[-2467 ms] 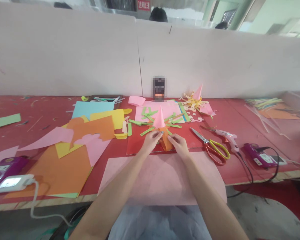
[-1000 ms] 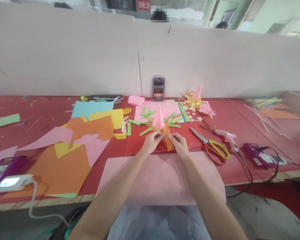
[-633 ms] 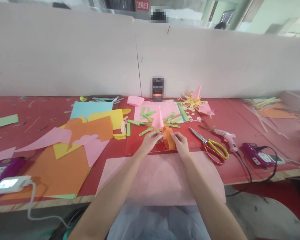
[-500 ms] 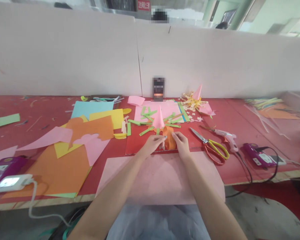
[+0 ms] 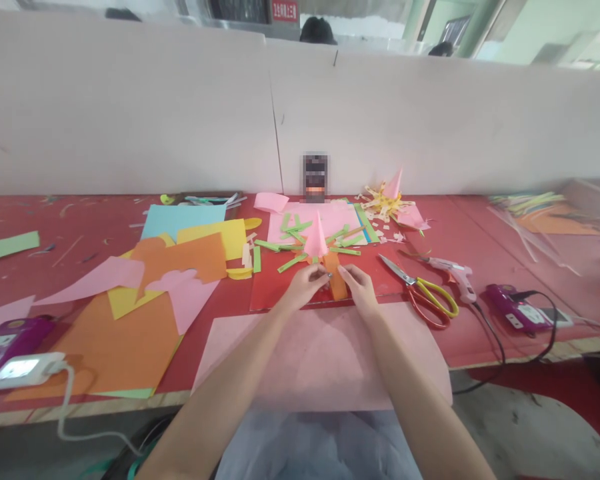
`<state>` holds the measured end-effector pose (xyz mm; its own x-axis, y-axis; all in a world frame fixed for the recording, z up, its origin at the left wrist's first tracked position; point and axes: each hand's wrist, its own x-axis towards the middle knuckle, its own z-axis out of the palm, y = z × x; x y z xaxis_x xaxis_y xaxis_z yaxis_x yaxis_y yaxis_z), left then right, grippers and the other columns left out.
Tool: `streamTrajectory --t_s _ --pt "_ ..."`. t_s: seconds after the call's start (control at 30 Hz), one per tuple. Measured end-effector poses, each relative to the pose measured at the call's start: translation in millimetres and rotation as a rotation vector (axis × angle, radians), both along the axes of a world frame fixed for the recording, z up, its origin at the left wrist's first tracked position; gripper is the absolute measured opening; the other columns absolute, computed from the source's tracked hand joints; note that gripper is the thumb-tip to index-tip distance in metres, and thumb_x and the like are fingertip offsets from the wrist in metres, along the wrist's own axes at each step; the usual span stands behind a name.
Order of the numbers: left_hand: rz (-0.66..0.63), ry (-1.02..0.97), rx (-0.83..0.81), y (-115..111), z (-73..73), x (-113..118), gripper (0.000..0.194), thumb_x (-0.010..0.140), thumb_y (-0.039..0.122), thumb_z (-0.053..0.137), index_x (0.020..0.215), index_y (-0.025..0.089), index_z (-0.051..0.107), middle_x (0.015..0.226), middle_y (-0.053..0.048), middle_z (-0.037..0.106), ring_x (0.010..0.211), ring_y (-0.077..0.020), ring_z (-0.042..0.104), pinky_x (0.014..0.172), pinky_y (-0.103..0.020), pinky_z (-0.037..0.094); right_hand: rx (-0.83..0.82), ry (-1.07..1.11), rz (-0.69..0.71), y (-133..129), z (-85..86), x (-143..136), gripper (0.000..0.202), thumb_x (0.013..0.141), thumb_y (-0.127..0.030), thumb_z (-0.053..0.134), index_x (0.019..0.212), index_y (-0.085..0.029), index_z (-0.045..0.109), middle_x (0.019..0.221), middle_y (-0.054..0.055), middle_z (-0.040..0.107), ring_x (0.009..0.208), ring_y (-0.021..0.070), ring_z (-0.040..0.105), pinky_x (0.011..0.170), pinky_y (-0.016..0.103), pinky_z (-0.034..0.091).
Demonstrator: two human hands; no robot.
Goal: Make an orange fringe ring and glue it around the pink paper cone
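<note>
1. The left hand (image 5: 303,288) is nearly closed, its fingertips pinching the left edge of a small orange paper piece (image 5: 336,283) near its top.
2. The right hand (image 5: 361,291) is likewise curled in, thumb and forefinger gripping the right edge of the same orange paper piece, so both hands have it between them.
3. The orange paper piece stands roughly upright on a red sheet (image 5: 275,288) at the middle of the counter (image 5: 480,340), its long axis running up and away from the person, top end towards the back wall.
4. Just behind its top stands a pink paper cone (image 5: 317,237), tip up, ringed by green paper strips (image 5: 295,261); whether cone and orange piece touch, I cannot tell.
5. Both forearms reach forward from the bottom of the view and converge, wrists low over a large pink sheet (image 5: 320,367) at the counter's near edge.
6. Yellow-handled scissors (image 5: 423,292) lie to the right, a glue gun (image 5: 453,275) beside them; loose coloured sheets (image 5: 170,267) lie to the left.
</note>
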<state>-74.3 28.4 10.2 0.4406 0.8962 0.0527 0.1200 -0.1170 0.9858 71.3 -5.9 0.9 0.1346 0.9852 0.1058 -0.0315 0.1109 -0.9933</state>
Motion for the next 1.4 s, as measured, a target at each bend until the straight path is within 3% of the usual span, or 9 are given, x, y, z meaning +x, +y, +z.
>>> streamTrajectory --t_s 0.47,0.83,1.4 --pt "0.092 -0.007 0.0 0.9 -1.9 2.9 0.011 0.072 0.027 0.052 0.07 0.016 0.051 0.064 0.002 0.054 0.061 -0.012 0.055 0.063 -0.026 0.046 -0.015 -0.073 -0.005 2.0 -4.2 1.6 0.022 0.073 -0.039 0.055 0.069 -0.018 0.057 0.068 -0.001 0.056 0.067 0.0125 0.05 0.066 0.024 0.039" --pt "0.092 -0.02 -0.019 1.4 -3.1 2.3 0.014 0.072 0.03 0.052 0.071 0.017 0.051 0.063 0.002 0.054 0.062 -0.0126 0.056 0.064 -0.027 0.047 -0.024 -0.077 -0.021 2.2 -6.2 1.8 0.022 0.071 -0.04 0.055 0.071 -0.018 0.057 0.071 0.0 0.059 0.071 0.0146 0.053 0.068 0.026 0.041" --pt "0.077 -0.016 -0.023 6.0 -5.5 -0.9 0.019 0.071 0.035 0.055 0.072 0.016 0.053 0.062 0.002 0.056 0.061 -0.0134 0.057 0.065 -0.029 0.047 0.01 -0.049 0.006 1.3 -6.0 2.2 0.025 0.07 -0.042 0.058 0.064 -0.018 0.056 0.062 -0.002 0.053 0.059 0.0108 0.047 0.061 0.024 0.038"
